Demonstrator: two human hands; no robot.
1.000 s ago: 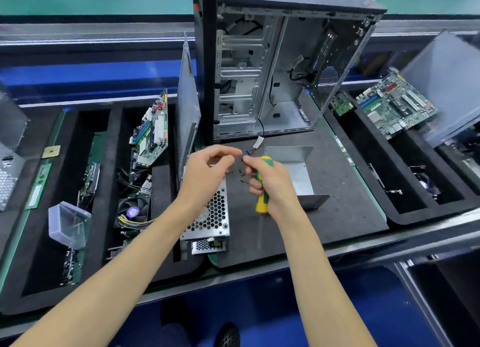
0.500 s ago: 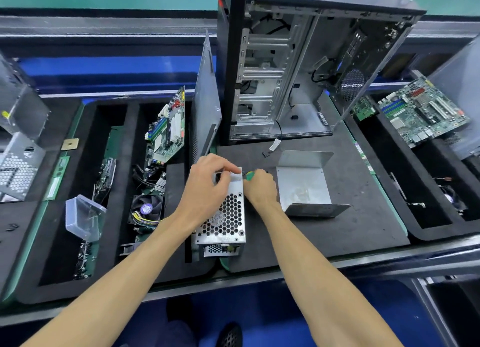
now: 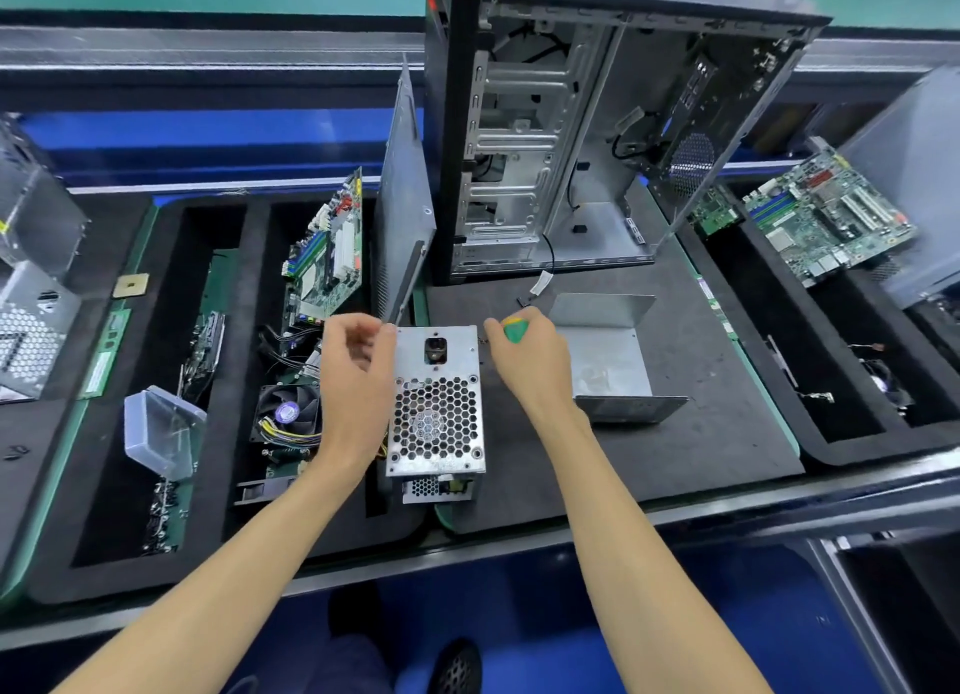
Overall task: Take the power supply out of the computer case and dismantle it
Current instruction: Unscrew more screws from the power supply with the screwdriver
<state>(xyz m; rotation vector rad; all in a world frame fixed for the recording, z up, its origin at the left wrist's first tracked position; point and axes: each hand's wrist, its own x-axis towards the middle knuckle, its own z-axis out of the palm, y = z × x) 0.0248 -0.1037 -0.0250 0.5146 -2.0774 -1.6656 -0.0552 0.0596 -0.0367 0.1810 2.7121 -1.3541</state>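
The power supply [image 3: 437,407], a metal box with a honeycomb fan grille and a black socket, stands on end on the black mat in front of me. My left hand [image 3: 356,376] rests against its upper left edge, fingers loosely curled with the thumb at the top corner. My right hand [image 3: 530,363] grips a green and yellow screwdriver [image 3: 515,327] just right of the box; the tool's tip is hidden. A bent metal cover [image 3: 608,355] lies on the mat to the right. The open computer case [image 3: 587,121] stands upright behind.
A loose side panel [image 3: 405,199] leans left of the case. Foam trays to the left hold a motherboard [image 3: 324,256], a cooler fan [image 3: 288,412] and a clear plastic box [image 3: 161,431]. Another motherboard [image 3: 826,220] lies in the right tray. A metal bench edge [image 3: 571,542] runs near me.
My hands came apart from in front of the box, lowering to either side of the power supply. The left hand slid off its top to the left edge. The view shifted left.
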